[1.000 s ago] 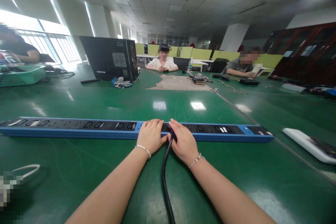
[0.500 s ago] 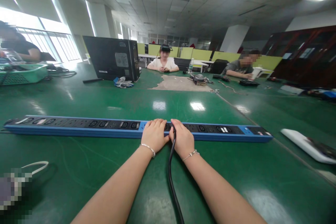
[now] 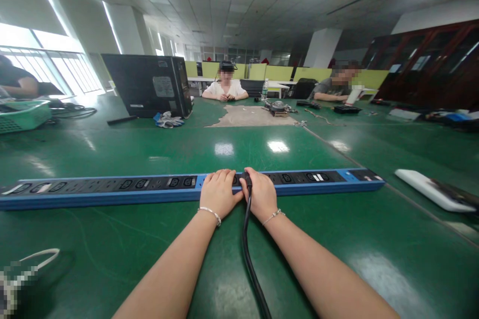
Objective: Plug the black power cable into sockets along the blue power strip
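Observation:
A long blue power strip [image 3: 112, 199] with black sockets lies across the green table in front of me. My left hand [image 3: 220, 190] is closed over the strip near its middle, fingers on top and thumb along the near side. Just to its right, my right hand [image 3: 261, 193] pinches the plug [image 3: 247, 179] of a black power cord [image 3: 246, 239] at one of the sockets. How deep the plug sits is hidden by my fingers. From there the cord runs down toward me between my forearms.
Behind the strip stand a black computer case [image 3: 144, 84] and grey-blue gloves [image 3: 168, 120]. A green basket [image 3: 24, 117] is at the left, a white object [image 3: 430, 187] at the right. Two people [image 3: 225, 87] sit across the table; another is partly seen at the far left.
My view has turned slightly, so the strip's left end appears lower and the background has shifted left. Both hands keep their places on the strip and the plug.

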Action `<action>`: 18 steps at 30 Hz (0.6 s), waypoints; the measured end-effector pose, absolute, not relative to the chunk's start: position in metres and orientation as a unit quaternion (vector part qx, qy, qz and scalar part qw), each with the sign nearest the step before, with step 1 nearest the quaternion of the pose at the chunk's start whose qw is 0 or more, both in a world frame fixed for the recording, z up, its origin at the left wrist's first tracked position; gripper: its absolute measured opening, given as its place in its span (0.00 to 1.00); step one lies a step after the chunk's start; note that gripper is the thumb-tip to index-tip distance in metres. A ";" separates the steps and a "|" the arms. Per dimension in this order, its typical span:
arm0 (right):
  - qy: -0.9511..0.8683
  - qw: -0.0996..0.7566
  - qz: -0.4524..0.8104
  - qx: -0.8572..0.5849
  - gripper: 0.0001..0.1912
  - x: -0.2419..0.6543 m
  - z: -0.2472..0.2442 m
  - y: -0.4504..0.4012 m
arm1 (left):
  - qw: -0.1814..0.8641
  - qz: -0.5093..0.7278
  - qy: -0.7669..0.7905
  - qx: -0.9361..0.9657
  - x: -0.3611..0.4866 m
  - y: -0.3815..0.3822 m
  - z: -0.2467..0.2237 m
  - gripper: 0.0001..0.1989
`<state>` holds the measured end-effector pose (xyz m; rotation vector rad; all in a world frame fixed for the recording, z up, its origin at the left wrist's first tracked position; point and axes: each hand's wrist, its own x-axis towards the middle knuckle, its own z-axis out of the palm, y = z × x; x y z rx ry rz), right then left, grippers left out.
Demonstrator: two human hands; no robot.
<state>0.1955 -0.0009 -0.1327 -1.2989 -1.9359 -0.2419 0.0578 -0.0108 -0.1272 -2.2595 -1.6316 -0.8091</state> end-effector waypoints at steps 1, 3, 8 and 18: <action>-0.758 0.401 -0.080 -0.509 0.17 0.195 -0.132 -0.001 | 0.117 -0.276 -0.557 -0.774 0.057 -0.011 -0.127 0.21; -0.729 0.447 -0.036 -0.517 0.17 0.192 -0.127 -0.003 | 0.112 -0.275 -0.555 -0.777 0.056 -0.011 -0.127 0.23; -0.709 0.502 0.037 -0.493 0.16 0.192 -0.113 -0.006 | 0.104 -0.275 -0.557 -0.776 0.055 -0.011 -0.127 0.23; -0.588 0.538 0.049 -0.601 0.16 0.324 -0.117 0.017 | 0.116 -0.273 -0.551 -0.780 0.054 -0.012 -0.126 0.28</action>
